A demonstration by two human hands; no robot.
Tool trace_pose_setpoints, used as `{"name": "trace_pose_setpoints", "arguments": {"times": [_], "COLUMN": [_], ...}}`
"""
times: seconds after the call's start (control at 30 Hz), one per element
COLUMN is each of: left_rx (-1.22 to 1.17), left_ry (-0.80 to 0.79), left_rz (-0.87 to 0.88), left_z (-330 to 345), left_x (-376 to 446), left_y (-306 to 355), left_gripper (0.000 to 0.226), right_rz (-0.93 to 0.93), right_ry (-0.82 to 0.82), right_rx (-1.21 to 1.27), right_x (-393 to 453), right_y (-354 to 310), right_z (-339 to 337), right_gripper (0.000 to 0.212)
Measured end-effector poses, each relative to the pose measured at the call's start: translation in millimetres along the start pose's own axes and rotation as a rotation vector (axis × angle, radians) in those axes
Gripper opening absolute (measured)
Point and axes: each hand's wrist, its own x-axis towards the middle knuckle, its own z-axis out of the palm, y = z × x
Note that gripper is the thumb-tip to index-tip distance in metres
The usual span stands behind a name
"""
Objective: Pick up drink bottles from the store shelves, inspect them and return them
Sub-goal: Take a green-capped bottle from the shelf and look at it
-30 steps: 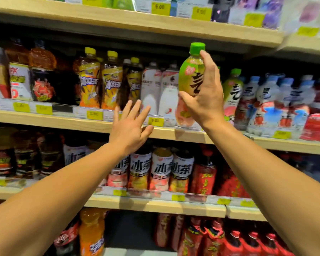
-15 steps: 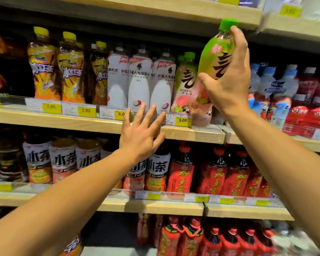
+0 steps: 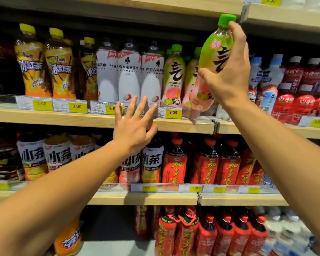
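My right hand [image 3: 229, 74] grips a green-capped bottle [image 3: 213, 52] with a green and pink label, held tilted in the air in front of the middle shelf [image 3: 183, 124]. Its base hangs just above the shelf's front edge. Matching green-capped bottles [image 3: 174, 76] stand on that shelf just left of it. My left hand [image 3: 135, 124] is spread with straight fingers in front of the shelf edge and price tags, holding nothing.
White bottles [image 3: 129, 74] and yellow-capped tea bottles [image 3: 59, 65] fill the shelf's left part. Blue and red bottles [image 3: 292, 85] stand to the right. Red bottles [image 3: 211, 163] crowd the lower shelf. The upper shelf board [image 3: 284, 17] sits close above the held bottle's cap.
The view has shifted right along the shelves. My right hand has lifted the green-capped bottle higher and tilted it. My left hand stays spread near the shelf edge.
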Motion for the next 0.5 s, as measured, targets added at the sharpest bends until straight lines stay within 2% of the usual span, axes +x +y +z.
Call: {"name": "trace_pose_setpoints", "arguments": {"times": [0.17, 0.4, 0.5], "left_rx": [-0.051, 0.021, 0.024], "left_ry": [-0.030, 0.108, 0.113], "left_rz": [0.149, 0.169, 0.170], "left_z": [-5, 15, 14], "left_x": [15, 17, 17], "left_y": [35, 48, 48], "left_gripper": [0.071, 0.062, 0.062], "right_rz": [0.009, -0.015, -0.007], "right_ry": [0.011, 0.039, 0.052], "right_rx": [-0.019, -0.007, -0.005], "right_x": [3, 6, 7], "right_y": [3, 9, 11], "right_z": [1, 16, 22], "right_gripper": [0.092, 0.090, 0.090]}}
